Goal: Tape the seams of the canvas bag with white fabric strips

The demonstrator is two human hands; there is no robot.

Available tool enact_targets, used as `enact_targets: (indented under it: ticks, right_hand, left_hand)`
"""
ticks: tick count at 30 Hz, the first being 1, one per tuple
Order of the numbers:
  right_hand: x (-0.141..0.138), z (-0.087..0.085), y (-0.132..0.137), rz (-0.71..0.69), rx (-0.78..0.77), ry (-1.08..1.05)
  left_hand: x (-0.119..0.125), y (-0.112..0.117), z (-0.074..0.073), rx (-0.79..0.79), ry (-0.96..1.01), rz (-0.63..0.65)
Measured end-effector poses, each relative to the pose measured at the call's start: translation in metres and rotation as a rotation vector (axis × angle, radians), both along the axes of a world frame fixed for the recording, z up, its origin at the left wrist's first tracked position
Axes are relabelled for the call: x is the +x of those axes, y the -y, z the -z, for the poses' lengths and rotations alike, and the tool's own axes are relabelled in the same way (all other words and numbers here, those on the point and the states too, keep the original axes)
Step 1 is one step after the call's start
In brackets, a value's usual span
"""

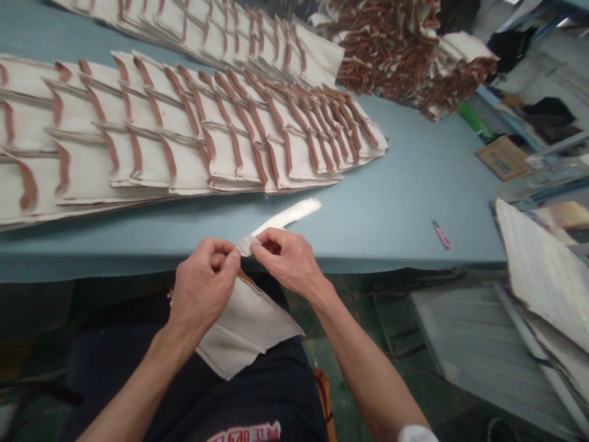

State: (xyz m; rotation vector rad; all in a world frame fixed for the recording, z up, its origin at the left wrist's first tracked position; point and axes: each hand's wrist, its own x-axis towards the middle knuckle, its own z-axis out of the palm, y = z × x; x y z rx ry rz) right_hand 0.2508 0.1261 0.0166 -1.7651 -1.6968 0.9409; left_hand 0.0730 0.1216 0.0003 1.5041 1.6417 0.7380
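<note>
My left hand [207, 279] is closed in a pinch at the top corner of a cream fabric piece [246, 328] with a brown edge, which hangs down over my lap. Close beside it, my right hand [289, 261] pinches a small whitish, partly see-through strip [246, 245] between thumb and finger. The strip's near end meets my left fingertips; whether it is stuck to the fabric I cannot tell. A white paper-like band [294, 215] lies on the blue table [414, 178] just beyond my right fingers.
Overlapping rows of cream fabric pieces [188, 162] with brown edges cover the table's left and far side. A tall brown-and-cream stack [391, 49] stands at the back. A pink cutter [442, 234] lies to the right, and a cardboard box [504, 158] sits beyond the table's right edge.
</note>
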Motion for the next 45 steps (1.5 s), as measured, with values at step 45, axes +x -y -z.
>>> enact_targets:
  ticks: [45]
  right_hand:
    - [-0.006,0.015,0.004,0.16,0.103,0.031]
  left_hand:
    - [-0.004,0.014,0.006,0.162,-0.796,0.376]
